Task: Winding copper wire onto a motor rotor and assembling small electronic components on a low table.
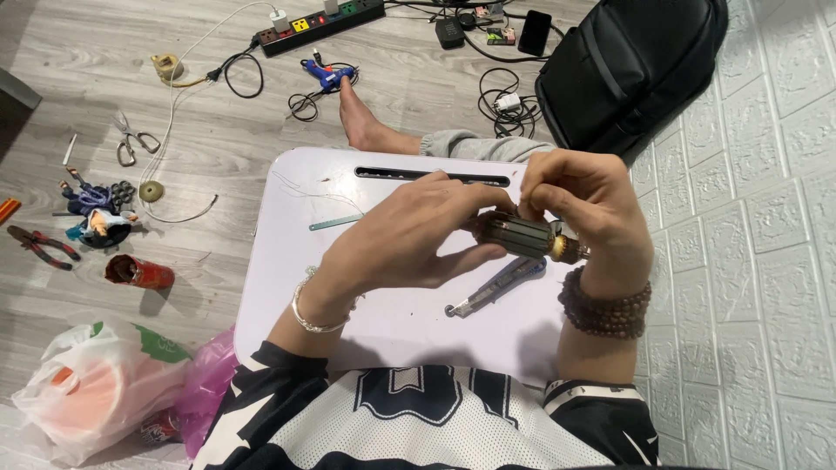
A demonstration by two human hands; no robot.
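Both my hands hold a small electric motor armature (525, 237), a dark slotted cylinder with a coppery commutator end, above a white lap table (296, 261). My left hand (409, 239) wraps its left end with thumb beneath. My right hand (588, 204) pinches the top and right end; a beaded bracelet sits on that wrist. A utility knife (496, 289) lies on the table just under the armature. A thin greenish strip (333, 223) and fine wire strands lie at the table's left.
On the wood floor lie scissors (132, 139), red pliers (39, 245), a red can (139, 272), a blue glue gun (326, 75), a power strip (318, 24) and cables. A black backpack (631, 65) leans on the white wall. Plastic bags (96, 387) sit near left.
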